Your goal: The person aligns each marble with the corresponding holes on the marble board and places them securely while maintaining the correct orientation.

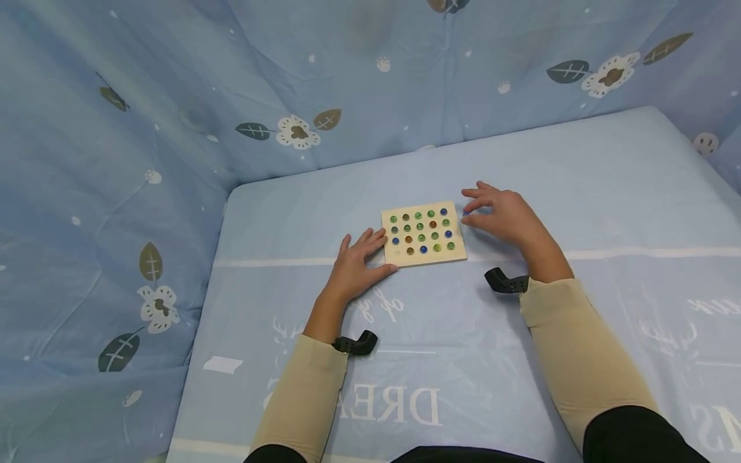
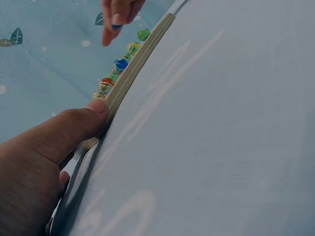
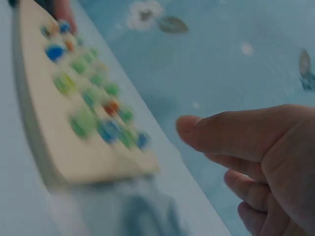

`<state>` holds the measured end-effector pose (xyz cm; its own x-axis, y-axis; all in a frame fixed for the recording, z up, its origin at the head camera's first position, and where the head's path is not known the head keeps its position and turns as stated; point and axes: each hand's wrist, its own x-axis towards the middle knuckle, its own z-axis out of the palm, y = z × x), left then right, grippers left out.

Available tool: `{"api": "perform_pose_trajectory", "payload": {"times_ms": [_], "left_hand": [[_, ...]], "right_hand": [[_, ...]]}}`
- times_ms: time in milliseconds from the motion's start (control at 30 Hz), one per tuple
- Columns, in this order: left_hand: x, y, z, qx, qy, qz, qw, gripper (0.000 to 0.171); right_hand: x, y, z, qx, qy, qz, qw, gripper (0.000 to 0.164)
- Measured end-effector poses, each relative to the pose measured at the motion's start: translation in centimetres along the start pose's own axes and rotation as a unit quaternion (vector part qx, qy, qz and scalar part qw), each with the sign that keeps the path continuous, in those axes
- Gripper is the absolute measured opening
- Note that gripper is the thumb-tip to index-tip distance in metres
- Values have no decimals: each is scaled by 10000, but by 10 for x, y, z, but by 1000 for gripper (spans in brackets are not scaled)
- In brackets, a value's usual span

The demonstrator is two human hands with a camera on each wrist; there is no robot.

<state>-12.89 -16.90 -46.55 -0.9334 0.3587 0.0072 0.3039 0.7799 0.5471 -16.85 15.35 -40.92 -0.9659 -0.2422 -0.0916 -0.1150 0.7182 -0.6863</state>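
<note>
A pale wooden board (image 1: pixel 428 257) lies flat on the cloth-covered table, with rows of coloured glass marbles (image 1: pixel 421 238) seated on its top. My left hand (image 1: pixel 357 267) rests at the board's near left corner, fingers spread along the left edge. Its thumb (image 2: pixel 86 120) presses on the near edge. Just beyond the right edge, my right hand (image 1: pixel 500 215) pinches a blue marble (image 1: pixel 466 213) between thumb and fingertip. That blue marble (image 2: pixel 116 26) also peeks out from the fingers in the left wrist view; in the right wrist view the thumb (image 3: pixel 216 132) hides it.
Light-blue printed cloth (image 1: pixel 393 360) covers the table, with a white strip (image 1: pixel 222 364) near its left side. Patterned blue fabric (image 1: pixel 359 77) hangs behind and to the left. A black wrist mount (image 1: pixel 356 344) sits at the left wrist, and another mount (image 1: pixel 505 281) at the right.
</note>
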Motion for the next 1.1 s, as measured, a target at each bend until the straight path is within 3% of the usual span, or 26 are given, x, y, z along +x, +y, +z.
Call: {"api": "perform_pose_trajectory", "payload": {"times_ms": [133, 267, 433, 733, 1100], "left_hand": [[0, 0, 0, 49, -12, -33, 10000, 75], [1, -1, 0, 145, -37, -49, 9999, 74], [2, -2, 0, 241, -40, -21, 9997, 74], [0, -4, 0, 160, 25, 96, 9998, 74], [0, -5, 0, 164, 72, 199, 9996, 73]], "right_hand": [[3, -26, 29, -209, -39, -800, 9966, 25], [4, -47, 54, -441, -223, -1631, 9854, 23], [4, -59, 75, -516, -394, -2189, 9736, 22], [8, -61, 96, -999, -323, -2699, 9572, 21], [7, -63, 102, -1142, -267, -2610, 9582, 22]]}}
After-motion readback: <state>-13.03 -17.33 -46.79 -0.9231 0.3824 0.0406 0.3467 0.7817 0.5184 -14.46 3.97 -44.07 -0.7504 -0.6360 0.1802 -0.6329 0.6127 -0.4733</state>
